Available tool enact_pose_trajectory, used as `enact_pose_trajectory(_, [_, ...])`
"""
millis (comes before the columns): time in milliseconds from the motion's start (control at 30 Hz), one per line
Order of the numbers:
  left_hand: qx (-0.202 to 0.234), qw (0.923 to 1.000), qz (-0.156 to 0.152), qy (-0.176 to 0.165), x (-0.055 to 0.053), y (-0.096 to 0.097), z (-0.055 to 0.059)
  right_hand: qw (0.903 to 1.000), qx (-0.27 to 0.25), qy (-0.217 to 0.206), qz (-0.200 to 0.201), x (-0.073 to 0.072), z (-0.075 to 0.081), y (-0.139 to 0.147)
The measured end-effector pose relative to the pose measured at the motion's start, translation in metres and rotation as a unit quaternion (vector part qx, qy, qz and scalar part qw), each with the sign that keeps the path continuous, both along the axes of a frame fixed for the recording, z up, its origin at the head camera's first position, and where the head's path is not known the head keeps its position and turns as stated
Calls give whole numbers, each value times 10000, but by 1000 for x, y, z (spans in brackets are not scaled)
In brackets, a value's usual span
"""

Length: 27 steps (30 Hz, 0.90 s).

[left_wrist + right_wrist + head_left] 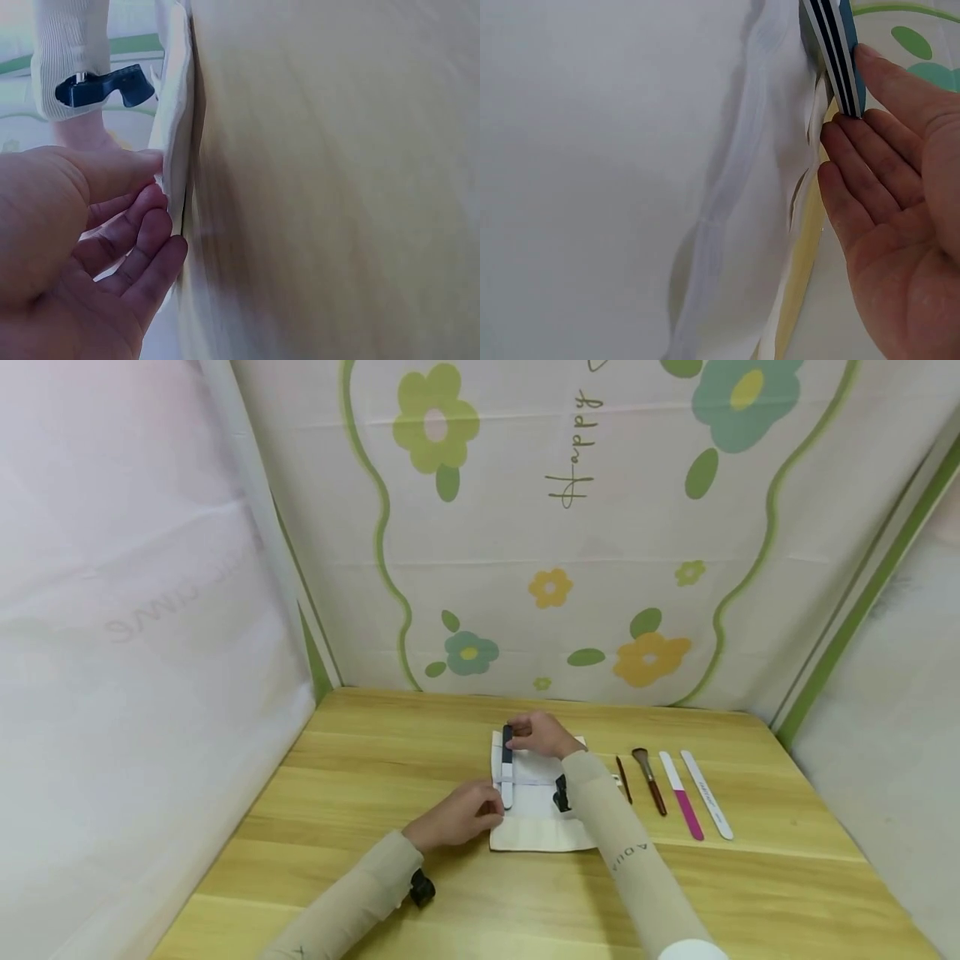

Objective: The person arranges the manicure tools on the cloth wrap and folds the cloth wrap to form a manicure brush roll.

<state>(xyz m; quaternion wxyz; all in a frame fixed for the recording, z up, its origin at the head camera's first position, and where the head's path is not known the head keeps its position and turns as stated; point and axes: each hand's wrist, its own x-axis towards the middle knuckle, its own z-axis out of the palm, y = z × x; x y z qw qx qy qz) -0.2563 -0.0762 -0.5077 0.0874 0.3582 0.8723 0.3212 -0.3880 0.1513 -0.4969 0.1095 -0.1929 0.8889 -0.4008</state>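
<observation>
A white cloth case (542, 835) lies unfolded on the table, an elastic band (731, 142) running across it. Under the band at its left side sits a nail buffer (507, 777), dark at the far end and white at the near one; edge-on in the right wrist view it shows dark, white and blue layers. My right hand (542, 735) pinches the dark far end between thumb and fingers. The left hand (461, 814) is at the case's left edge near the buffer's white end, with thumb and curled fingertips (155, 223) gripping the cloth edge.
Right of the case lie a thin dark stick (624, 779), a brush (649, 781) with a brown handle, a white-and-pink nail file (682, 796) and a white nail file (707, 794). Printed cloth walls (480, 543) enclose the wooden table (360, 760) at the back and sides.
</observation>
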Motion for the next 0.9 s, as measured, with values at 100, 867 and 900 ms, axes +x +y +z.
enact_pose_trajectory(100, [81,9999,27,-85,0,1,0,10000,53,-27,13,1,2,2])
enact_pose_trajectory(867, [274,9994,2,-192,-2,-3,-4,9990,350,214,157,31,4,-3])
enact_pose_trajectory(900, [268,9994,16,-218,-2,-3,-4,9989,372,239,156,33,5,-4])
